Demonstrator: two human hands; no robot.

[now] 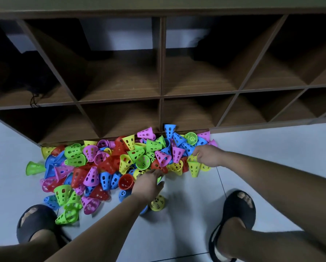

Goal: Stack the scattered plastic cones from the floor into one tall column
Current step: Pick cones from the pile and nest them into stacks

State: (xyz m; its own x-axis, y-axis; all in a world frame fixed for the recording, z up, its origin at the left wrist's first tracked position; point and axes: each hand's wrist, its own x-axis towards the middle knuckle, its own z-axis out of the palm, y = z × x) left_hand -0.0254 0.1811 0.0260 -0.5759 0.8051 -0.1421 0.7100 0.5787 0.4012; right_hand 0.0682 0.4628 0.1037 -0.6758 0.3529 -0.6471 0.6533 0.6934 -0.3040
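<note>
A pile of several small perforated plastic cones (109,163) in red, blue, green, yellow and pink lies scattered on the floor against the shelf. My left hand (149,183) reaches into the near edge of the pile, fingers spread over red and yellow cones, holding nothing that I can see. My right hand (208,156) is at the pile's right end, its fingers pinched on the rim of a yellow cone (194,167) that stands upright. A loose yellow cone (157,203) lies just under my left wrist.
A brown wooden cubby shelf (160,99) with open compartments stands right behind the pile. The floor (271,152) is pale tile. My two feet in black slippers (35,222) (237,212) flank my arms. A dark cord (33,99) hangs from a left compartment.
</note>
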